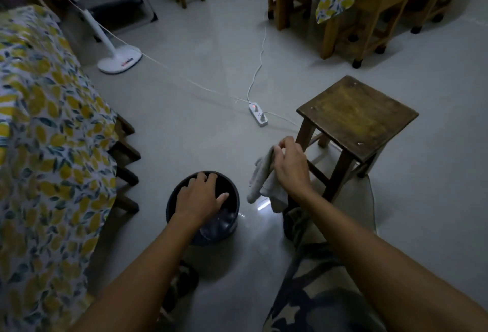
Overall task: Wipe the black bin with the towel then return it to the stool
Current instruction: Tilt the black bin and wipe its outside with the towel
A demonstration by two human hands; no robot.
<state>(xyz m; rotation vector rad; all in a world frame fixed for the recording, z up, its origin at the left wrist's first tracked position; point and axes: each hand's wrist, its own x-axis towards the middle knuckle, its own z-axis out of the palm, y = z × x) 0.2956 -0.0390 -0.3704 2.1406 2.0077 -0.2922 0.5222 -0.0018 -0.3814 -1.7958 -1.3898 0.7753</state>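
The black bin stands on the grey floor in front of me, with a shiny liner or plastic inside. My left hand lies spread over its opening, fingers apart, touching the far rim. A pale grey towel hangs from my right hand, which pinches it just right of the bin. The dark wooden stool stands to the right with a bare seat, its near leg close behind my right hand.
A white power strip with cables lies on the floor beyond the bin. A lemon-print cloth covers furniture at the left. A white fan base stands at far left, and wooden stools and a table at the back right.
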